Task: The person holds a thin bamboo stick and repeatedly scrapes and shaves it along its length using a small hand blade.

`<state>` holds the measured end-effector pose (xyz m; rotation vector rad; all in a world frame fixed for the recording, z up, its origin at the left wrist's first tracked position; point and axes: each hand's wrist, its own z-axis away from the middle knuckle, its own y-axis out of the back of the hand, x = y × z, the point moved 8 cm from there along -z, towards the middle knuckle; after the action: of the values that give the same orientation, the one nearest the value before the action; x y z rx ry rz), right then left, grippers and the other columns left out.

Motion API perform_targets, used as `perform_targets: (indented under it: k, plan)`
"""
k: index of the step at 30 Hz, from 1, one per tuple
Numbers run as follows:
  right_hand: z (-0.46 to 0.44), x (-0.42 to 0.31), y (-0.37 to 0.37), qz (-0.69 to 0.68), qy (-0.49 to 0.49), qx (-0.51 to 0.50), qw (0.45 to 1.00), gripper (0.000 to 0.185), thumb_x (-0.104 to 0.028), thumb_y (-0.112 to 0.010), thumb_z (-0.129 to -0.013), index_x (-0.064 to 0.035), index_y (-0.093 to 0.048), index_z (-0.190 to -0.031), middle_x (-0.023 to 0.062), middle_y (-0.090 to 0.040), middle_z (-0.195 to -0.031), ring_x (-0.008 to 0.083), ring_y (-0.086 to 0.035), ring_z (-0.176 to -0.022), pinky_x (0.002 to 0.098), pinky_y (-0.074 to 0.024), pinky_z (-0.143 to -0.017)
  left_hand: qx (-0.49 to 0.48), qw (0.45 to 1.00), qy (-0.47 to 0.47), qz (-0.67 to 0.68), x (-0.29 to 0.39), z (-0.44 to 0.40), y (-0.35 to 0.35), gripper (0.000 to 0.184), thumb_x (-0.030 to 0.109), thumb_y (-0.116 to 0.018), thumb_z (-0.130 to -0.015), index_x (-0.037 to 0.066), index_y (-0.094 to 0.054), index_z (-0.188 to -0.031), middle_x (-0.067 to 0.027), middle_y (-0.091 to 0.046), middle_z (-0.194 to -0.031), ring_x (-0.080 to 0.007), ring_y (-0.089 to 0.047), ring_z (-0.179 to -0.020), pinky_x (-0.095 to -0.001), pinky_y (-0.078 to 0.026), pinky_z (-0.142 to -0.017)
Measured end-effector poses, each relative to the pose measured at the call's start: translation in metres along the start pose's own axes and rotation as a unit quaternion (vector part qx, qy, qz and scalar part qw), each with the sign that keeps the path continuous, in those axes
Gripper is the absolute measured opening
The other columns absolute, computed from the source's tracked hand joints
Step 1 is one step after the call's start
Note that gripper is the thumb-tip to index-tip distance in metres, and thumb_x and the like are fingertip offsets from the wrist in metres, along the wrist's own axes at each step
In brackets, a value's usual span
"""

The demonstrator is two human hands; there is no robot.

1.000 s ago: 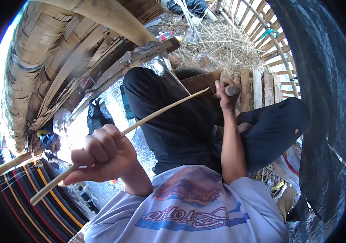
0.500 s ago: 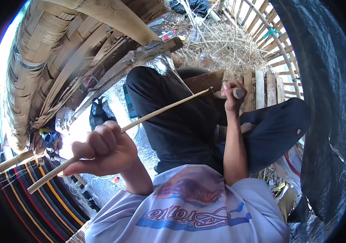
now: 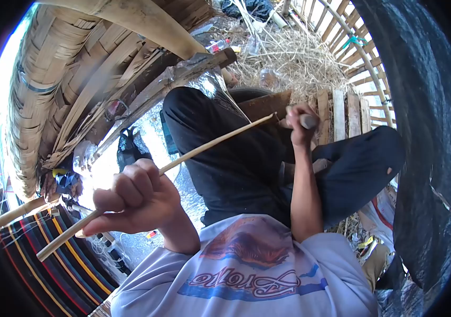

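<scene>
My left hand (image 3: pixel 138 195) is closed around a long, thin, pale wooden stick (image 3: pixel 212 142), gripping it nearer its lower left end. The stick slants up to the right across my lap, and its far tip comes close to my right hand (image 3: pixel 302 124). That hand is wrapped round a tool with a thick, rounded handle (image 3: pixel 308 121). The tool's working end is too small and dark to make out beside the stick's tip. Whether the two touch, I cannot tell.
My crossed legs in dark trousers (image 3: pixel 231 174) lie under the stick. Woven bamboo (image 3: pixel 72 79) rises at the left, and a striped cloth (image 3: pixel 51 259) lies below it. Dry straw (image 3: pixel 299 58) is piled ahead. A dark plastic sheet (image 3: pixel 426 148) hangs at the right.
The stick's lower left end has dipped slightly. My right hand with the tool has shifted a little to the left. Both grips are the same.
</scene>
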<state>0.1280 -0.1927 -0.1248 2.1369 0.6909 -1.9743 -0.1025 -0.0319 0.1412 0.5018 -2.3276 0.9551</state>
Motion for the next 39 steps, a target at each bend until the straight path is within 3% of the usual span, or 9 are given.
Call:
perform_targets:
  k: [1, 7, 10, 15, 23, 28, 31, 37, 39]
  plan:
    - [-0.003, 0.002, -0.001, 0.099, 0.045, -0.001, 0.994, 0.022, -0.01, -0.068, -0.076, -0.005, -0.051, -0.064, -0.0042, -0.044, -0.056, 0.0039, -0.042, -0.054, 0.0228, -0.0339, -0.051, -0.002, 1.0, 0.003, 0.007, -0.001, 0.0, -0.001, 0.056, 0.068, -0.032, -0.087, 0.017, -0.028, -0.063, 0.0062, -0.019, -0.045, -0.005, -0.014, -0.039, -0.0229, -0.009, -0.04]
    - [-0.009, -0.002, 0.004, -0.084, -0.023, 0.003, 0.996, 0.025, -0.011, -0.07, -0.076, -0.0078, -0.05, -0.061, -0.006, -0.044, -0.056, 0.0025, -0.04, -0.05, 0.0205, -0.0308, -0.047, 0.014, 1.0, -0.002, -0.022, 0.001, -0.001, 0.004, 0.056, 0.067, -0.034, -0.086, 0.017, -0.028, -0.062, 0.0062, -0.02, -0.046, -0.005, -0.014, -0.039, -0.0234, -0.01, -0.04]
    - [-0.006, 0.018, 0.008, 0.09, 0.012, 0.012, 0.996, 0.019, -0.009, -0.068, -0.075, -0.0062, -0.052, -0.065, -0.0036, -0.046, -0.057, 0.0046, -0.044, -0.05, 0.021, -0.034, -0.047, 0.016, 1.0, 0.01, 0.011, 0.0, -0.001, 0.005, 0.055, 0.067, -0.035, -0.086, 0.017, -0.029, -0.062, 0.0061, -0.02, -0.046, -0.0054, -0.014, -0.04, -0.024, -0.01, -0.041]
    - [-0.01, 0.005, 0.009, -0.094, -0.029, 0.002, 0.995, 0.016, -0.005, -0.063, -0.077, -0.0029, -0.051, -0.067, 0.0011, -0.048, -0.058, 0.0074, -0.044, -0.049, 0.0229, -0.0355, -0.047, 0.044, 0.999, 0.005, -0.008, 0.001, -0.002, 0.013, 0.056, 0.067, -0.036, -0.086, 0.017, -0.031, -0.062, 0.0047, -0.021, -0.049, -0.0066, -0.015, -0.043, -0.0251, -0.01, -0.042]
    - [-0.01, -0.005, 0.006, -0.137, -0.028, 0.015, 0.99, 0.024, -0.006, -0.067, -0.077, -0.0047, -0.049, -0.062, -0.0038, -0.044, -0.056, 0.0044, -0.042, -0.048, 0.0214, -0.0329, -0.044, 0.022, 0.999, 0.034, 0.023, -0.002, -0.005, 0.014, 0.055, 0.065, -0.039, -0.086, 0.016, -0.032, -0.061, 0.0043, -0.023, -0.052, -0.0081, -0.017, -0.046, -0.0258, -0.01, -0.044]
    - [-0.009, 0.01, 0.001, 0.072, -0.004, -0.021, 0.997, 0.018, -0.009, -0.063, -0.078, -0.0053, -0.051, -0.066, -0.0023, -0.046, -0.058, 0.0055, -0.045, -0.051, 0.021, -0.0338, -0.047, 0.009, 0.997, 0.041, 0.068, -0.002, -0.004, 0.012, 0.056, 0.066, -0.039, -0.086, 0.016, -0.03, -0.061, 0.004, -0.023, -0.052, -0.009, -0.017, -0.047, -0.0269, -0.011, -0.046]
    - [-0.008, -0.001, 0.009, -0.089, -0.015, -0.008, 0.996, 0.016, -0.009, -0.063, -0.078, -0.005, -0.052, -0.067, -0.0013, -0.047, -0.058, 0.0056, -0.046, -0.051, 0.0212, -0.0336, -0.046, 0.028, 0.999, 0.037, 0.026, -0.001, -0.003, 0.015, 0.056, 0.066, -0.039, -0.086, 0.016, -0.03, -0.062, 0.0047, -0.023, -0.051, -0.0082, -0.017, -0.046, -0.026, -0.011, -0.045]
    - [-0.008, 0.008, 0.004, 0.071, -0.011, -0.014, 0.997, 0.023, -0.01, -0.07, -0.076, -0.0072, -0.051, -0.062, -0.0048, -0.045, -0.056, 0.0032, -0.042, -0.054, 0.0212, -0.0341, -0.049, 0.014, 0.997, 0.043, 0.062, -0.002, -0.001, 0.009, 0.056, 0.066, -0.039, -0.085, 0.016, -0.03, -0.061, 0.004, -0.023, -0.052, -0.0087, -0.017, -0.047, -0.0271, -0.011, -0.047]
    - [-0.009, 0.002, 0.007, -0.075, -0.077, 0.004, 0.994, 0.023, -0.012, -0.071, -0.074, -0.0062, -0.052, -0.063, -0.0056, -0.044, -0.057, 0.003, -0.041, -0.057, 0.0216, -0.0338, -0.052, 0.028, 0.999, 0.037, 0.029, -0.002, -0.003, 0.012, 0.056, 0.066, -0.039, -0.085, 0.017, -0.03, -0.061, 0.0046, -0.024, -0.051, -0.0079, -0.017, -0.046, -0.0262, -0.012, -0.045]
